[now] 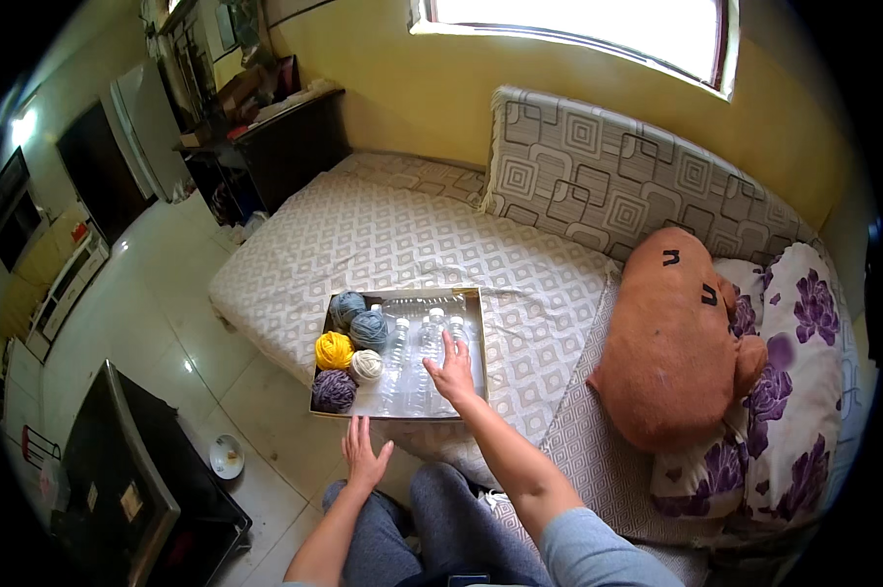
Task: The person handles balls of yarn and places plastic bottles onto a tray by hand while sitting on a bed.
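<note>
At the left of the shallow cardboard tray (480, 338), which is resting on the patterned bed (383, 230) near its front edge, five balls of yarn are lying in two short columns: a grey-blue ball (345, 307), a second grey-blue ball (369, 329), a yellow ball (334, 349), a cream ball (367, 365) and a purple ball (334, 390). These are judged soft, light and compressible, best taken around the middle so that no strand is being pulled loose. Below the tray, the left hand (363, 456) is being held flat above the knee, fingers spread, its grip apart and closed on nothing. To the right of the yarn, clear plastic bottles (412, 347) with white caps are lying side by side along the tray floor. They are judged light, thin-walled, smooth and prone to rolling or denting; a hold around the body just below the shoulder is being advised, and whether they are filled cannot be told. The right hand (451, 372) is being laid over the rightmost bottles, fingers spread and touching them, the grip not clamped on any one. Further right, a brown plush cushion (671, 338) is lying against floral pillows (803, 391), well apart from the tray.
</note>
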Motion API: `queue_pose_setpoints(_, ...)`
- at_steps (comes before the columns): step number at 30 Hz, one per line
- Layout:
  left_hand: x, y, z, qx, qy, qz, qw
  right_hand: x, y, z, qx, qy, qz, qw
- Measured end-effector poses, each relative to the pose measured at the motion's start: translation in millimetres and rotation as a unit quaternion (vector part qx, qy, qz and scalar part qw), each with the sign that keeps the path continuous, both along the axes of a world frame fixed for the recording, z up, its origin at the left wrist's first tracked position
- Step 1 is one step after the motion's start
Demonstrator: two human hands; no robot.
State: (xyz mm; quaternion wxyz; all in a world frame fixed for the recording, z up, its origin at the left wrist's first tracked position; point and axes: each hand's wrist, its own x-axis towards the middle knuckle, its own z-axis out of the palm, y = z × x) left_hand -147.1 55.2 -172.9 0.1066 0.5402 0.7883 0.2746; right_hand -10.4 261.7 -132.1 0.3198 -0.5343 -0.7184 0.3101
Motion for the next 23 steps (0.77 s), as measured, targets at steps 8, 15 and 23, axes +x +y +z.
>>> queue_pose_setpoints(8, 22, -49, 13, 0.011, -0.117, 0.0, 0.993, 48, -17, 32, 0.063, 0.065, 0.047, 0.995)
queue_pose_setpoints(15, 39, -58, 17, 0.105, -0.116, -0.02, 0.988, 116, -102, 276, 0.107, 0.366, 0.233, 0.894)
queue_pose_setpoints(23, 53, -86, 19, 0.117, -0.08, -0.003, 0.99, 167, -222, 435, 0.439, 0.484, 0.367, 0.662)
